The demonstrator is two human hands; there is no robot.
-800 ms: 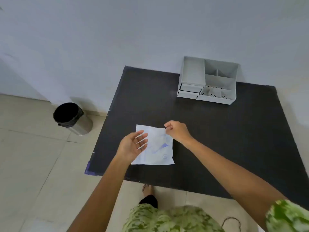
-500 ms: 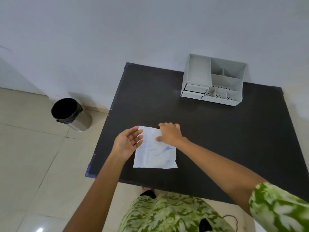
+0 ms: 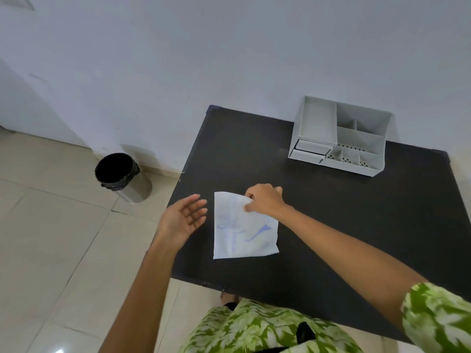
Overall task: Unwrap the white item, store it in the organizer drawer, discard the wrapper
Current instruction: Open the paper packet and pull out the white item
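A flat white wrapper [image 3: 242,230] with blue print lies on the black table [image 3: 344,225], near its front left. My right hand [image 3: 263,198] pinches the wrapper's far edge near the top right corner. My left hand [image 3: 184,217] hovers open just left of the wrapper, palm turned toward it, not touching it. The white item itself is hidden inside the wrapper. A grey organizer [image 3: 339,136] stands at the table's far edge, with two small drawers [image 3: 309,150] at its lower left, both shut.
A metal bin [image 3: 122,177] with a black liner stands on the tiled floor left of the table, against the wall. The table's left edge runs just beside my left hand. My green patterned clothing fills the bottom of the view.
My left hand has come off the wrapper and moved left, fingers spread. My right hand has shifted along the wrapper's far edge and now pinches it.
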